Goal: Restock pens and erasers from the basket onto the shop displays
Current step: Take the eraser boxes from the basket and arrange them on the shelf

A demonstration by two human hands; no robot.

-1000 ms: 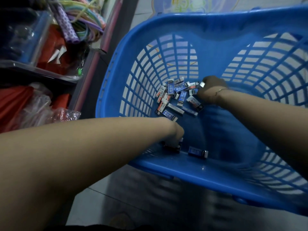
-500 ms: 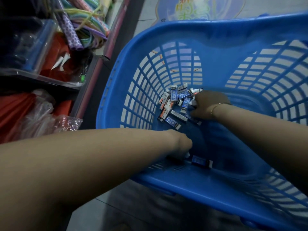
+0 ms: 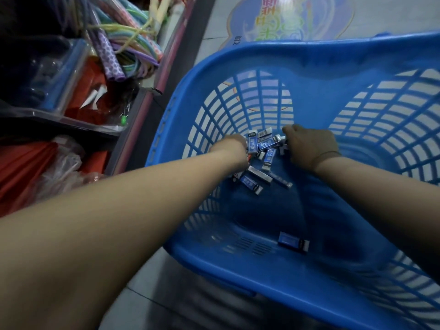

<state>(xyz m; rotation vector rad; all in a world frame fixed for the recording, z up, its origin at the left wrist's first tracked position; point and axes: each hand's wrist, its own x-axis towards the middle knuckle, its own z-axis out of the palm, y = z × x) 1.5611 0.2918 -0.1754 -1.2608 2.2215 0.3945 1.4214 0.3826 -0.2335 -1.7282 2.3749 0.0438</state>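
Because the erasers [image 3: 263,148] are small sleeved blocks, they should be light and stiff enough to scoop several at once, though the glossy paper sleeves may slide against each other; taking them across their long sides looks the safest hold. They lie heaped at the bottom of the blue basket [image 3: 309,58], toward its far-left corner, with one stray eraser [image 3: 293,242] well apart near the front wall. The left hand [image 3: 234,148] is down at the left edge of the heap and the right hand [image 3: 309,145] at its right edge, so the pile sits between the two. Each grip shows only its back to the camera; the right fingers appear curled over erasers at the heap's top, but whether either hand has actually closed round any cannot be told. Coloured tubes [image 3: 123,39] hang on the shelf to the left.
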